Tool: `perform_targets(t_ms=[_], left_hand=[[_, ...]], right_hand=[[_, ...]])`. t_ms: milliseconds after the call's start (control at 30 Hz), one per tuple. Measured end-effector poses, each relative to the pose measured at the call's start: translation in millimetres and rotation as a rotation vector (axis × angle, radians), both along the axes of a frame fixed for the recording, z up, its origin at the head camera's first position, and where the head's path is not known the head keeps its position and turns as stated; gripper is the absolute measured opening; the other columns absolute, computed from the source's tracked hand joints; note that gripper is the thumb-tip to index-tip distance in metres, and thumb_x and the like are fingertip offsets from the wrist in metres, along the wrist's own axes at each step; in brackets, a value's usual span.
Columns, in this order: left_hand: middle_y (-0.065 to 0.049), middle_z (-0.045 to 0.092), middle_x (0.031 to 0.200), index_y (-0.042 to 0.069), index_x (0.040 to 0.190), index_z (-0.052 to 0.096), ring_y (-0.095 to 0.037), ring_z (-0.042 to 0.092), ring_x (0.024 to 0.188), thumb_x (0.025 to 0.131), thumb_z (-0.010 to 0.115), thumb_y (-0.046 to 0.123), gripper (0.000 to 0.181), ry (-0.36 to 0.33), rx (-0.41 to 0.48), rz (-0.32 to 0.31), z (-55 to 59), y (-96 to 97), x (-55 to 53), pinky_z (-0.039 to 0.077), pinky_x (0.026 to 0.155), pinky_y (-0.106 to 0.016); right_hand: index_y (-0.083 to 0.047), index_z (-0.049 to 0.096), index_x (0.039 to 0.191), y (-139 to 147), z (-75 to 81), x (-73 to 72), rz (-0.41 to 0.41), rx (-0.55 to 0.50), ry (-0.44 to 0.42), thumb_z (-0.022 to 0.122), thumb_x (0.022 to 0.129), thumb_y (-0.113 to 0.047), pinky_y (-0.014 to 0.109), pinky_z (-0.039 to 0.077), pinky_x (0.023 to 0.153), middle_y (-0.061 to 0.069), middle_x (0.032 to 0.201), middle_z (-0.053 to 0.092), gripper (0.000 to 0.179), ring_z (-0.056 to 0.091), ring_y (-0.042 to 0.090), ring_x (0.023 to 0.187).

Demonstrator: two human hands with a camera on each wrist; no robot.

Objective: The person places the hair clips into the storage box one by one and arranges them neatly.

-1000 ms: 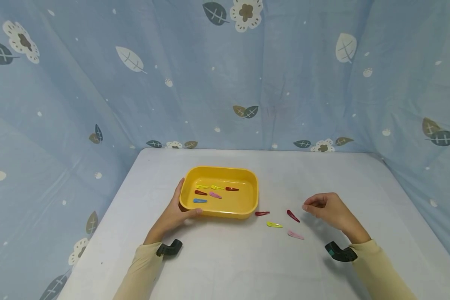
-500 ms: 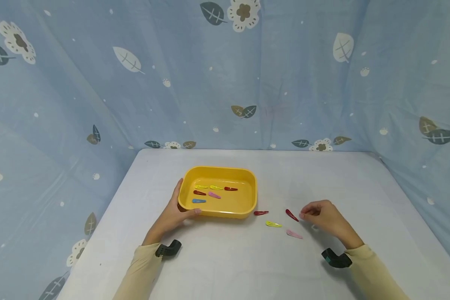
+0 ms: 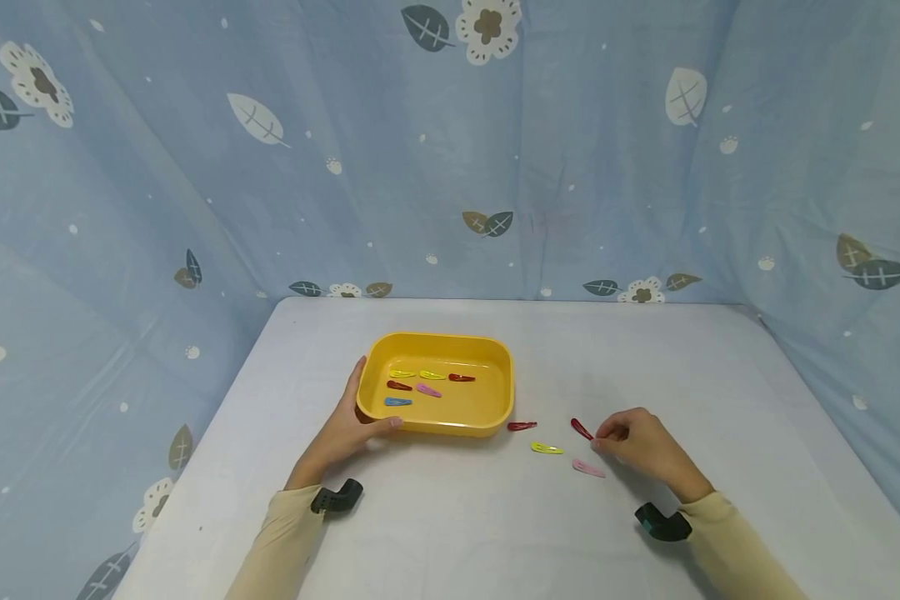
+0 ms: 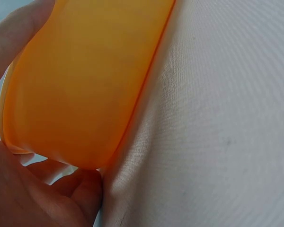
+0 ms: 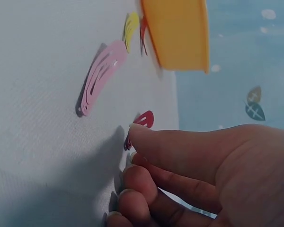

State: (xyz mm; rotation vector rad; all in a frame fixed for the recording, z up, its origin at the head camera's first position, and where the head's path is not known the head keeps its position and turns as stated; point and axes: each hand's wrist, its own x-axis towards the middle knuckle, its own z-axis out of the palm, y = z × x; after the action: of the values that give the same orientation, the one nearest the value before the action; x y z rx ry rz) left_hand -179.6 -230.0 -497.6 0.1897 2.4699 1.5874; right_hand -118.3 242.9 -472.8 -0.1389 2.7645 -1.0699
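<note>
My left hand (image 3: 342, 429) grips the yellow plastic tray (image 3: 435, 427) at its near left corner, thumb along the front wall and fingers round the left side. In the left wrist view, the tray's outer wall (image 4: 80, 85) lies between thumb and fingers. At the right, my right hand (image 3: 641, 446) pinches the narrow end of a dark red snap hair clip (image 3: 581, 428) between thumb and forefinger. The thumb partly covers that clip in the right wrist view; its rounded red end (image 5: 146, 118) shows beyond. The other fingers curl close over the white cloth.
Near the right hand lie a pink clip (image 3: 588, 468), a yellow clip (image 3: 547, 448) and another red clip (image 3: 522, 426) by the tray's right corner. Several yellow, red, pink and blue clips lie inside the tray. A blue patterned curtain (image 3: 390, 167) hangs behind the table (image 3: 450, 533).
My right hand has moved left and toward me, down to the narrow end of the dark red clip. The left hand and the tray stay in place.
</note>
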Motion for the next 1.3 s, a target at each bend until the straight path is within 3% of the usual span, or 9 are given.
perform_targets(t_ms=[433,900,1300], left_hand=[[-0.004,0.016,0.175,0.038,0.166,-0.006,-0.031,0.036,0.154,0.083,0.087,0.037,0.125,-0.004,-0.006,0.001,0.8,0.0,0.4,0.031,0.127,-0.051],[-0.004,0.016,0.175,0.039,0.165,-0.006,-0.031,0.034,0.155,0.083,0.087,0.038,0.125,-0.016,-0.007,0.01,1.4,-0.1,0.2,0.028,0.128,-0.053],[-0.006,0.021,0.173,0.033,0.166,-0.006,-0.031,0.04,0.151,0.083,0.087,0.036,0.125,-0.001,0.005,-0.001,1.4,-0.3,-0.2,0.032,0.126,-0.051]], right_hand=[[-0.004,0.075,0.084,-3,-4.6,-2.3,0.014,0.043,0.049,0.078,0.088,-0.009,0.02,0.041,0.057,0.0,0.072,0.065,0.007,0.051,0.009,0.067],[-0.003,0.071,0.086,-8,-4.4,-1.4,0.011,0.044,0.016,0.072,0.091,-0.007,0.02,0.04,0.055,0.0,0.072,0.06,0.006,0.049,0.011,0.066],[-0.008,0.072,0.084,-13,-4.0,-1.7,-0.035,0.063,0.001,0.079,0.089,-0.019,0.022,0.038,0.055,-0.001,0.07,0.058,0.014,0.05,0.014,0.067]])
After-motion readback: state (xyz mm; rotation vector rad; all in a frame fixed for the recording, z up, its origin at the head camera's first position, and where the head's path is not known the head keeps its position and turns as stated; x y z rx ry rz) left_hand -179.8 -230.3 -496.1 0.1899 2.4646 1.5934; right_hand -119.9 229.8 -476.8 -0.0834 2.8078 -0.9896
